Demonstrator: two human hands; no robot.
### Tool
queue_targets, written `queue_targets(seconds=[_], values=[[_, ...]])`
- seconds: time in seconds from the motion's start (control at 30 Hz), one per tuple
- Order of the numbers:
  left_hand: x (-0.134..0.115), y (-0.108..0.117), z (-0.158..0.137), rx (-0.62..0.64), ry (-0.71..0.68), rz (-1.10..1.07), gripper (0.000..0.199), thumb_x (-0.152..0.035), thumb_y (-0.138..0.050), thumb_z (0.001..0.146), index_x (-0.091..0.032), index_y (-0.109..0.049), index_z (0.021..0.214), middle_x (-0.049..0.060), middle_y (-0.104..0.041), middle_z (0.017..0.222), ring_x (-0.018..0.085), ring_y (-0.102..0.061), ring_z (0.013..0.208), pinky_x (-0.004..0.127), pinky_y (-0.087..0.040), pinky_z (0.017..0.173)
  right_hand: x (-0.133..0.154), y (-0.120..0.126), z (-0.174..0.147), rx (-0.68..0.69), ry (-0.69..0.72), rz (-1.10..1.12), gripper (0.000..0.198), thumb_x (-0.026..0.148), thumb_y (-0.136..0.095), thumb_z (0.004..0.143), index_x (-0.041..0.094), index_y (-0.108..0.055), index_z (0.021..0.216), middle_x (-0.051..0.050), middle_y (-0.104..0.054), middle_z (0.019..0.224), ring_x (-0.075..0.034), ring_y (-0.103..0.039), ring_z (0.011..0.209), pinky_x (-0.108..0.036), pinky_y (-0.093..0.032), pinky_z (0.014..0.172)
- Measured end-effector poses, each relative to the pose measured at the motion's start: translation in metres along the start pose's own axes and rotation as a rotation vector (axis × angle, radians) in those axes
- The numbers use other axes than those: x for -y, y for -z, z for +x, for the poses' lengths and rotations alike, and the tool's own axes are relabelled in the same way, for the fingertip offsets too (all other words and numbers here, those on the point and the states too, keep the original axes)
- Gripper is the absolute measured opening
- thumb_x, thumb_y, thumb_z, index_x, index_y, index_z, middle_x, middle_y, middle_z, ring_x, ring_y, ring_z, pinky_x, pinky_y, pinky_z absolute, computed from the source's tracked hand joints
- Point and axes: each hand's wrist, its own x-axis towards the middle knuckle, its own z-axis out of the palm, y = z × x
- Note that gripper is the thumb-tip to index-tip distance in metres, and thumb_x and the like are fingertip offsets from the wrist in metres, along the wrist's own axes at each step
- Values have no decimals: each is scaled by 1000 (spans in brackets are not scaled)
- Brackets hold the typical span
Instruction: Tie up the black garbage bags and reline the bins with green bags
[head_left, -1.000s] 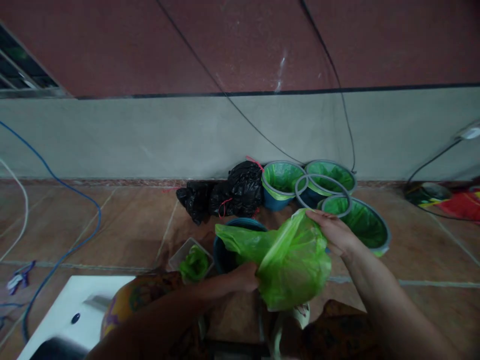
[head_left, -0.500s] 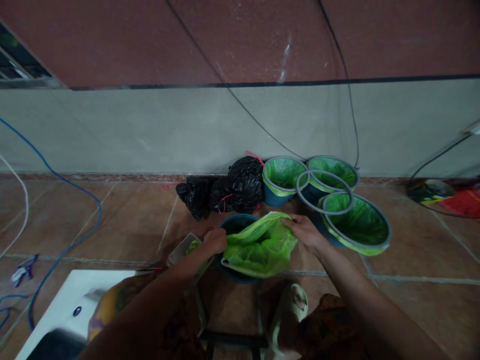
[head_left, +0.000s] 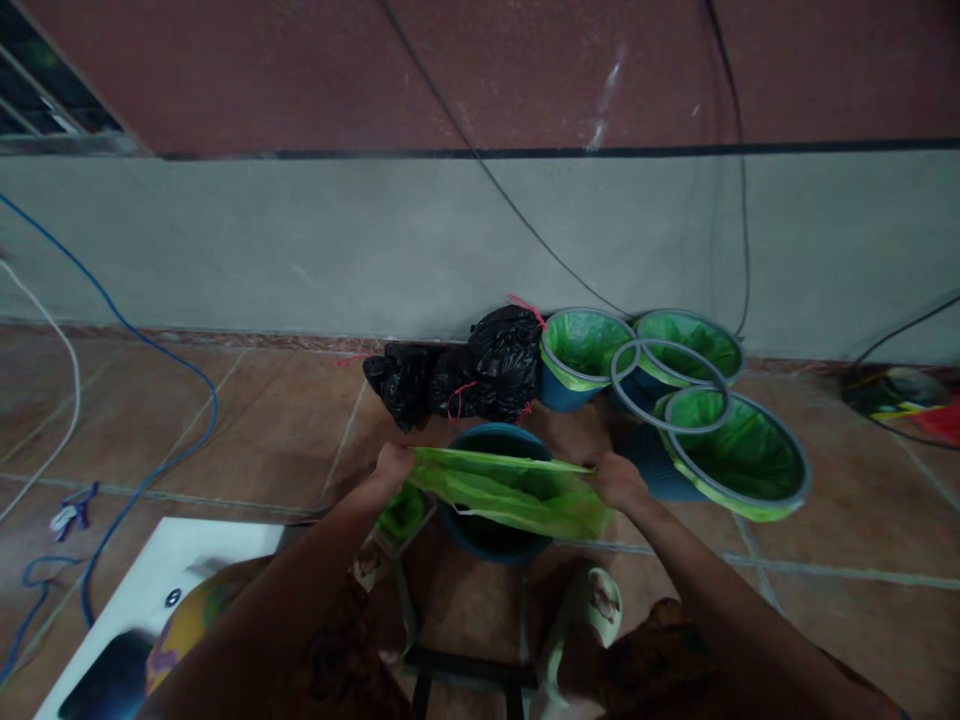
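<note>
A green plastic bag (head_left: 510, 497) is stretched sideways between my two hands. My left hand (head_left: 395, 468) is closed on its left end, and my right hand (head_left: 619, 482) grips the right end. The bag's upper edge is pulled nearly straight. Under it stands a dark blue bucket (head_left: 495, 550), its opening partly covered by the bag. Close below my left hand is a small clear container (head_left: 424, 520) with green plastic (head_left: 401, 515) inside, partly hidden by my forearm.
Several blue bins with green liners (head_left: 585, 345) stand or lean at the right by the wall, a loose grey ring (head_left: 622, 395) across them. Black tied bags (head_left: 506, 365) lie beside them. A blue cable (head_left: 157, 345), white board (head_left: 217, 540) and phone (head_left: 109, 675) are at left.
My hands have moved apart, pulling the bag from a loose, bunched shape into a wide, taut strip over the bucket. The view has shifted slightly left.
</note>
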Motion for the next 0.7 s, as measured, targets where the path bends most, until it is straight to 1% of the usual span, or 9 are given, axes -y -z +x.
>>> queue_targets(seconds=[0.07, 0.13, 0.27, 0.37, 0.43, 0.47, 0.53, 0.6, 0.7], values=[[-4, 1, -1, -28, -32, 58, 25, -17, -50, 86, -10, -72, 97, 10, -75, 92, 18, -70, 82, 22, -50, 66, -1, 2, 1, -1, -40, -122, 14, 24, -67, 74, 19, -78, 79, -13, -73, 79, -27, -70, 88, -33, -50, 75], [-11, 5, -2, -68, -148, 244, 25, -19, -48, 89, -12, -72, 95, 11, -74, 94, 20, -69, 89, 24, -48, 73, -4, 5, 2, 3, -97, -221, 19, 20, -62, 78, 17, -79, 85, -18, -74, 91, -31, -69, 96, -37, -51, 79], [-22, 10, -8, -80, -301, 522, 25, -26, -46, 94, -15, -68, 95, 12, -72, 95, 23, -67, 92, 29, -45, 82, -7, 9, 1, 109, -166, -368, 27, 25, -57, 83, 11, -76, 97, -23, -71, 104, -33, -67, 104, -40, -51, 82], [-29, 5, -16, -23, -332, 500, 24, -26, -45, 94, -16, -67, 93, 10, -71, 91, 21, -66, 88, 28, -44, 80, 5, 5, -4, 143, -126, -393, 56, 38, -69, 75, 14, -63, 125, -21, -65, 122, -34, -62, 113, -43, -49, 89], [-35, -2, -23, 30, -405, 398, 23, -26, -46, 93, -17, -67, 89, 7, -70, 87, 18, -64, 85, 26, -44, 78, 21, 0, -10, 71, -50, -397, 82, 41, -76, 68, 19, -47, 142, -18, -55, 137, -36, -52, 124, -47, -44, 97], [-40, -6, -26, 61, -447, 333, 23, -27, -47, 93, -18, -66, 87, 5, -69, 84, 17, -63, 82, 25, -44, 76, 31, -3, -14, 32, 14, -392, 88, 41, -76, 68, 21, -42, 146, -17, -51, 142, -36, -47, 129, -49, -41, 101], [-49, -13, -32, 133, -536, 206, 24, -30, -47, 92, -18, -66, 82, 1, -66, 79, 14, -61, 77, 23, -43, 73, 52, -10, -20, 3, 192, -349, 87, 42, -73, 71, 22, -38, 148, -16, -48, 144, -35, -42, 133, -49, -37, 105], [-57, -18, -38, 200, -614, 108, 26, -33, -47, 91, -18, -65, 80, -1, -64, 74, 13, -58, 72, 22, -43, 68, 69, -19, -26, 22, 356, -302, 78, 40, -69, 76, 21, -40, 147, -15, -51, 142, -32, -45, 130, -47, -35, 106], [-65, -19, -43, 273, -675, 57, 30, -39, -46, 91, -17, -65, 82, -1, -64, 74, 12, -58, 70, 21, -43, 67, 81, -28, -27, 92, 445, -254, 36, 31, -56, 87, 19, -64, 120, -12, -67, 119, -27, -60, 111, -38, -43, 95]])
